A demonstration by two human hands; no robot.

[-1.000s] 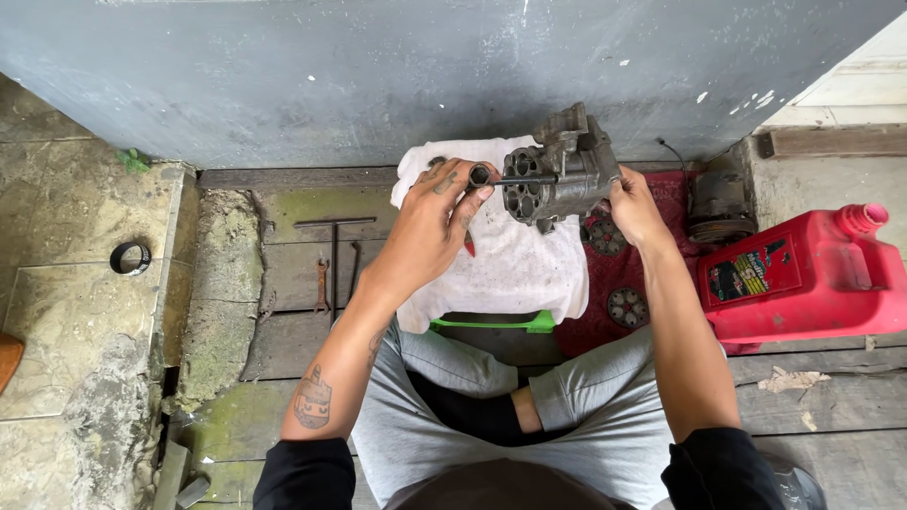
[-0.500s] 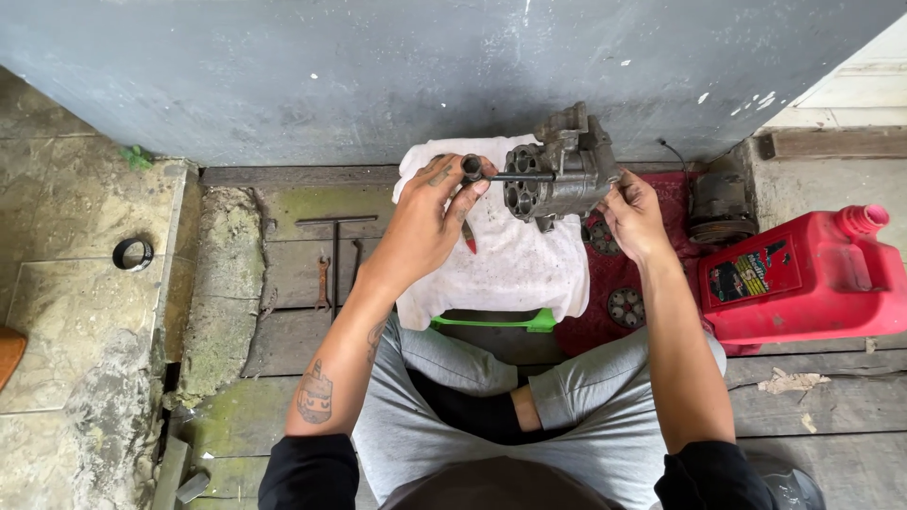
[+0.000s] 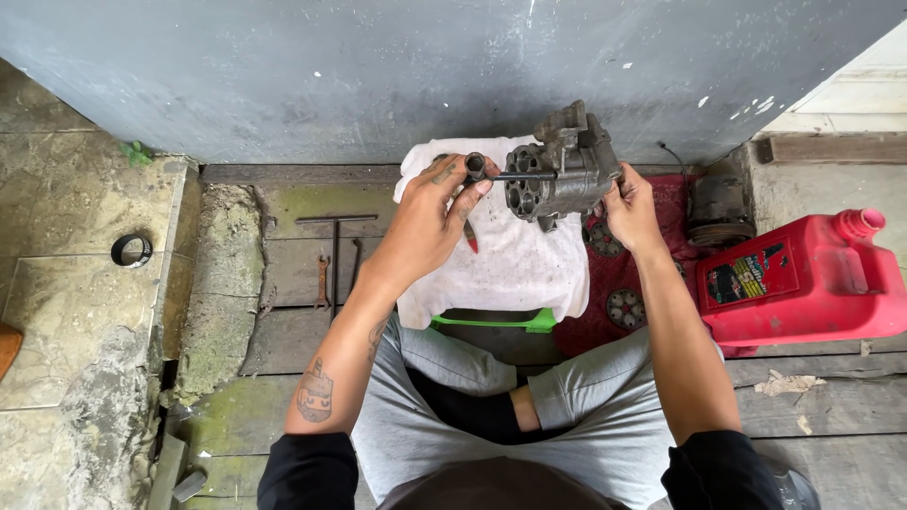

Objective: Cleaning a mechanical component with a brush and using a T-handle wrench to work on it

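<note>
left hand [image 3: 436,210]: grips rod tool [image 3: 510,175] | right hand [image 3: 630,210]: holds metal housing [image 3: 565,170]

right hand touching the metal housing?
Touching. Head view: the right hand grips the right side of the grey metal housing, fingers wrapped against it.

Grey metal pump housing [image 3: 565,168], grimy, cast, held up off white cloth, round face with ring of holes turned toward left side. Lumpy lug on top, tilted toward wall. Thin dark rod [image 3: 522,176] running level out of round face, ending in small dark socket-like head [image 3: 474,165]. Left hand [image 3: 430,222] pinching that head, right hand [image 3: 631,210] gripping housing's far end from below
</note>
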